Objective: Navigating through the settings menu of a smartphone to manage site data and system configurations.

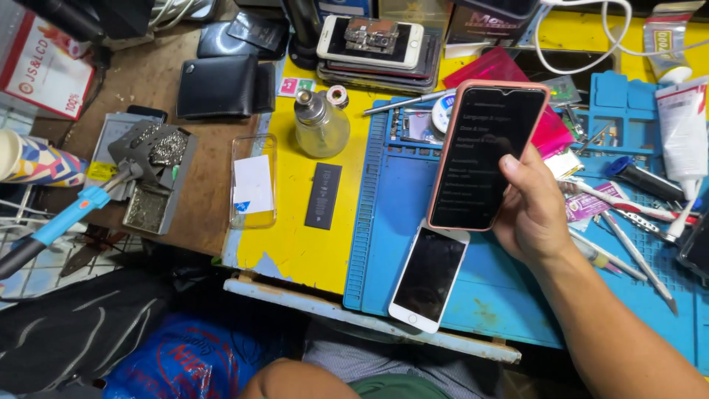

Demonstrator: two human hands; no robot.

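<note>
1. A phone in a salmon-pink case (487, 155) is held upright above a blue work mat (458, 295), gripped along its right edge by the right hand (535, 210), with the thumb laid across the lower right of the lit screen.
2. The right hand is seen curled around the phone, fingers wrapped behind the case; the left hand is not in view.
3. The step in hand is judged to be scrolling through an on-screen menu; it is best done with the thumb pad kept light and the case braced by the fingers behind, so that the phone is not tipped onto the clutter below.
4. The screen is shown dark with pale lines of menu text, a small notch at its top edge, and the case rim unbroken all round.
5. A white phone (430, 275) with a blank screen is seen lying flat on the mat just below the held phone.
6. Tweezers and slim tools (628, 244) are scattered at the right of the mat, near the wrist.
7. Farther left, on the yellow bench top (295, 244), a black battery (323, 196), a clear phone case (253, 181) and a small glass bottle (321, 125) are laid out.
</note>
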